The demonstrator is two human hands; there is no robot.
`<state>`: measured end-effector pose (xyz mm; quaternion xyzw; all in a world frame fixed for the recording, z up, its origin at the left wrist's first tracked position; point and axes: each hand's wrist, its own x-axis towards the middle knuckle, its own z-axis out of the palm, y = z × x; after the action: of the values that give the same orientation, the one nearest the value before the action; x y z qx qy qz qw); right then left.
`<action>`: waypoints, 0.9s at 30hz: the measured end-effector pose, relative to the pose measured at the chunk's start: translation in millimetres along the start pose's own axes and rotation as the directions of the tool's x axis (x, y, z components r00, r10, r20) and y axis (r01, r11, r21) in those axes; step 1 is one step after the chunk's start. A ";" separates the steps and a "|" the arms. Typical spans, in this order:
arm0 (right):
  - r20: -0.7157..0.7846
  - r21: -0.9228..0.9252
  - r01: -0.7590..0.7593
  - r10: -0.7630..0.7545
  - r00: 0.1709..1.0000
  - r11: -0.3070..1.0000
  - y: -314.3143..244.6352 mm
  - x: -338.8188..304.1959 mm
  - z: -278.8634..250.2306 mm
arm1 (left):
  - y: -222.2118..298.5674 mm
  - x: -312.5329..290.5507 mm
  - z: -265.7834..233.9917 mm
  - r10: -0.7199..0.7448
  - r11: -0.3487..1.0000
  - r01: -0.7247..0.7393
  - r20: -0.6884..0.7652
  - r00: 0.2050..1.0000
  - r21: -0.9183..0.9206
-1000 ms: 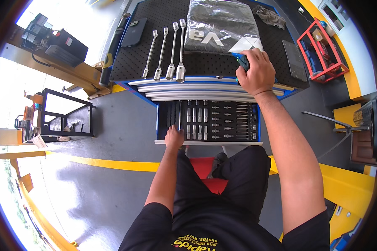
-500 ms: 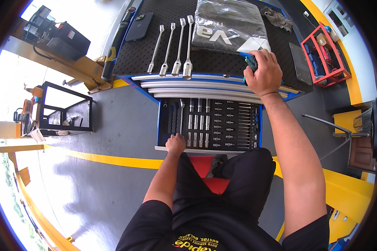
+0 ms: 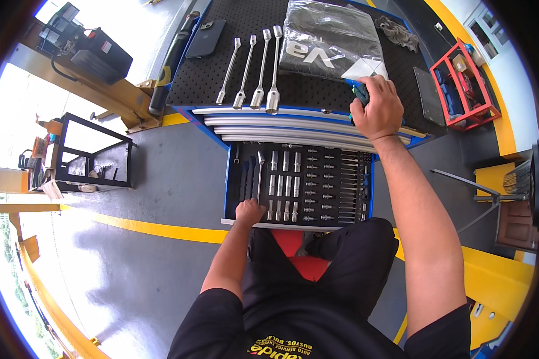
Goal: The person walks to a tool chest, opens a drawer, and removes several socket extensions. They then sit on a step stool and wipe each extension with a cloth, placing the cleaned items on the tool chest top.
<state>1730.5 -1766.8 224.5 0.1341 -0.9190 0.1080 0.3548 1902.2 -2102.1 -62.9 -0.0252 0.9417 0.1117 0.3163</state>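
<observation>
The drawer (image 3: pixel 293 227) sits further out, baring more sockets (image 3: pixel 280 185) beside the curled left hand (image 3: pixel 249 212), grip unclear; the right hand (image 3: pixel 380 110) pinches a green item (image 3: pixel 360 94).

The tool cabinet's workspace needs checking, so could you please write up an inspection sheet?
Surface: cabinet top black and dotted.
Job's things: open drawer with rows of sockets and a long tool; four wrenches on the cabinet top.
Clutter: package, phone, rag and dark panel on the cabinet top.
Grips: left grip at the drawer's front edge, hold unclear; right grip around a green item.
Cables: black cable beside a dark box at upper left.
Surroundings: red rack at right, black frame at left, yellow line across the floor.
</observation>
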 end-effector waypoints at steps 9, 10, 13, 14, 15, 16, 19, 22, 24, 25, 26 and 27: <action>-0.005 -0.001 0.015 -0.015 1.000 1.000 -3.4 3.0 -3.5 | 19.1 -17.8 2.9 -0.083 0.991 0.069 -0.123 0.989 -0.112; -0.008 0.006 0.017 -0.017 1.000 1.000 -4.2 3.0 -4.3 | 26.7 -22.9 0.1 -0.094 0.987 0.075 -0.131 0.987 -0.140; -0.023 0.018 0.029 -0.029 0.999 0.999 -6.8 6.3 -2.1 | 39.1 -33.0 -13.5 -0.178 0.962 0.131 -0.185 0.966 -0.239; -0.006 0.014 0.017 -0.017 1.000 1.000 -6.0 5.7 -1.5 | 40.9 -38.5 -24.8 -0.212 0.950 0.157 -0.190 0.959 -0.269; 0.010 0.009 0.005 -0.005 1.000 1.000 -5.9 3.4 -2.7 | 41.6 -47.3 -34.9 -0.194 0.947 0.122 -0.228 0.954 -0.297; 0.020 0.006 -0.005 0.005 1.000 1.000 -5.7 3.9 -4.2 | 37.6 -57.8 -44.2 -0.144 0.952 0.071 -0.232 0.962 -0.297; 0.015 0.061 -0.069 0.069 0.998 0.996 -6.3 1.0 -6.8 | 27.2 -111.0 -67.6 -0.009 0.933 -0.056 -0.179 0.984 -0.356; 0.029 0.072 -0.093 0.091 0.995 0.993 -10.3 4.4 -12.8 | 36.5 -193.8 -132.6 0.067 0.831 -0.041 0.026 0.997 -0.554; 0.105 0.079 -0.115 0.106 0.989 0.990 -6.0 13.1 -12.1 | 40.7 -225.8 -165.3 0.215 0.738 -0.130 0.048 0.975 -0.662; 0.133 0.089 -0.195 0.182 0.974 0.977 -7.6 16.7 -12.6 | 44.4 -241.9 -179.5 0.288 0.678 -0.169 0.048 0.956 -0.715; 0.187 0.073 -0.246 0.229 0.955 0.967 -8.4 17.7 -13.3 | 52.1 -258.6 -200.2 0.311 0.675 -0.215 0.008 0.950 -0.705; 0.229 0.056 -0.291 0.271 0.935 0.955 -8.1 23.4 -11.6 | 63.5 -270.5 -226.6 0.336 0.670 -0.271 -0.043 0.941 -0.691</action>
<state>1723.7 -1775.0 249.6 0.0281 -0.9563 0.1830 0.2261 1977.1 -2097.8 287.8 0.0214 0.8084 0.5048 0.3021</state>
